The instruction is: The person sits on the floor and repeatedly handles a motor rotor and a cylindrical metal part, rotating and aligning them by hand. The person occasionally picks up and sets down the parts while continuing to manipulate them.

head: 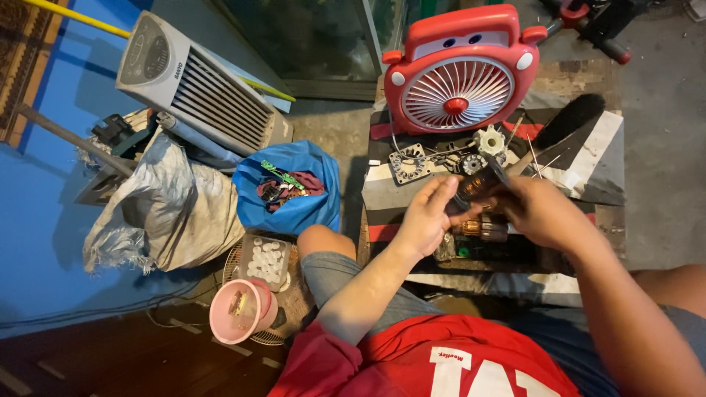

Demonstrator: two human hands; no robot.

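Observation:
Both my hands meet over a low workbench [588, 158]. My left hand [426, 217] and my right hand [537, 209] together grip a motor stator with copper windings [479, 185], held just above the bench. Under my hands lies a second copper-wound motor part [482, 229]. Behind them rest a metal stator plate [408, 163], a small round gear-like part [471, 163], a white plastic hub [489, 140] and a few thin metal rods [533, 158]. A red box fan [460, 70] shaped like a cartoon car stands upright at the bench's far edge.
A black brush [570, 117] lies on the bench at the right. On the floor to the left are a blue bag of parts [290, 184], a clear box of white caps [265, 261], a pink cup [235, 312], a grey sack [169, 198] and a white tower fan [198, 88] lying on its side.

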